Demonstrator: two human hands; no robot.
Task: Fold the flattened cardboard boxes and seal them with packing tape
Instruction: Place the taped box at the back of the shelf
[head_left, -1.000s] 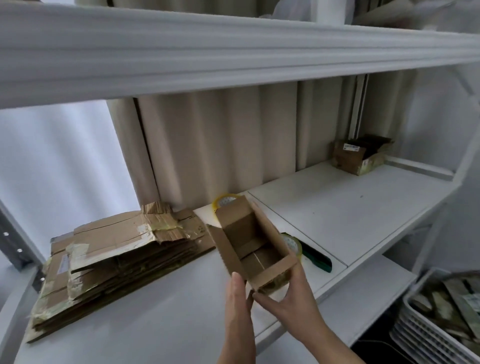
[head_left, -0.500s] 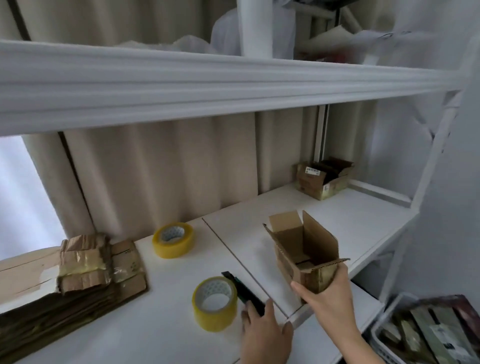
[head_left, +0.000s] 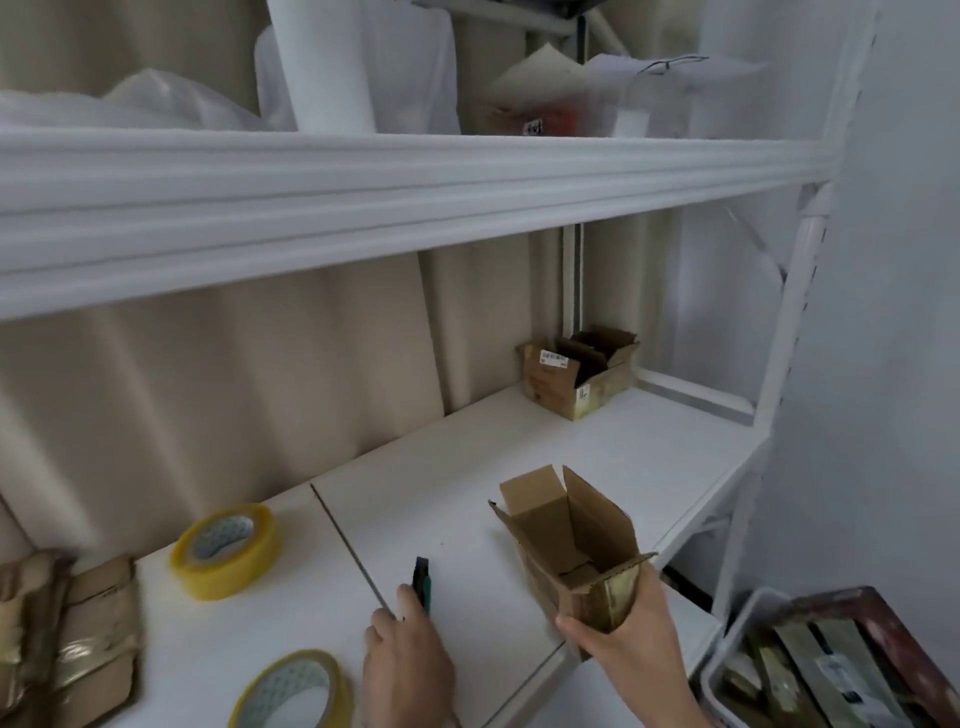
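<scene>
Starting at the far left, a stack of flattened cardboard boxes (head_left: 67, 639) lies on the white table (head_left: 649, 447), waiting to be folded. Just right of it sit two yellow rolls of packing tape, one farther back (head_left: 224, 550) and one at the near edge (head_left: 291, 693). Right of the near roll, the left hand (head_left: 408, 670) rests on the table with its fingers reaching forward over a green-and-black cutter (head_left: 422, 582); whether this grip has closed on the cutter or only touches it cannot be told from here. Further right, the right hand (head_left: 631, 631) holds a small erected box (head_left: 569, 540) by its near lower corner, fingers and thumb curled round the taped bottom, the top flaps standing open. At the far right of the table a second open box (head_left: 576, 371) stands against the curtain. The step in hand appears to be setting down a box whose bottom is already sealed. Next, this box likely needs placing beside the finished one, then a fresh flat taken from the stack.
</scene>
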